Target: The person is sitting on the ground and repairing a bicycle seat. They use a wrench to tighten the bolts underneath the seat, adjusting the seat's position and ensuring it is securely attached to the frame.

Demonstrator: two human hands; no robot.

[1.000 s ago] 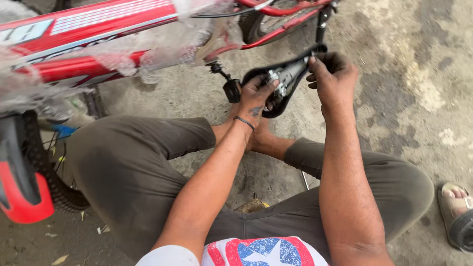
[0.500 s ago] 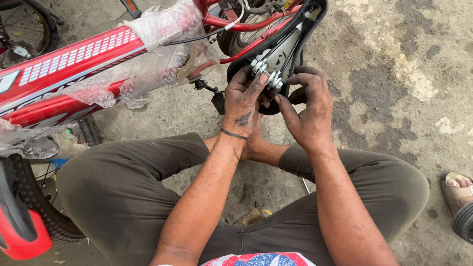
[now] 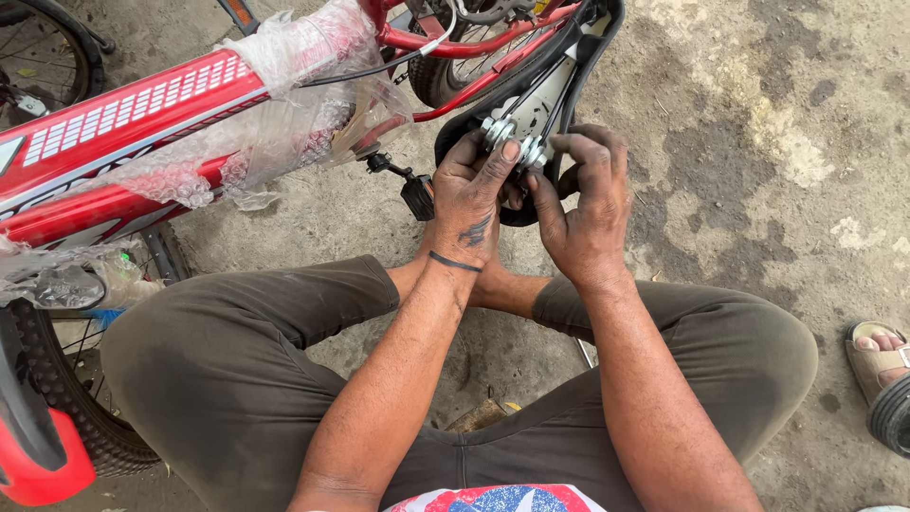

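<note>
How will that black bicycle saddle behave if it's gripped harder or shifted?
The saddle, turned underside up, looks like a rigid shell with metal rails, so probably stiff. Left hand and right hand look greasy, so the clamp hardware may slip.

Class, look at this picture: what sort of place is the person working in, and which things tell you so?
Probably an outdoor bicycle repair or assembly spot on the ground. Signs: rough stained concrete ground, a red bicycle frame wrapped in plastic, and both greasy hands, left hand and right hand, on an upturned saddle.

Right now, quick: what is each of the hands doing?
Left hand: closed around the black bicycle saddle, fingers at its silver metal clamp.
Right hand: partly closed, fingertips gripping the same clamp.
</note>
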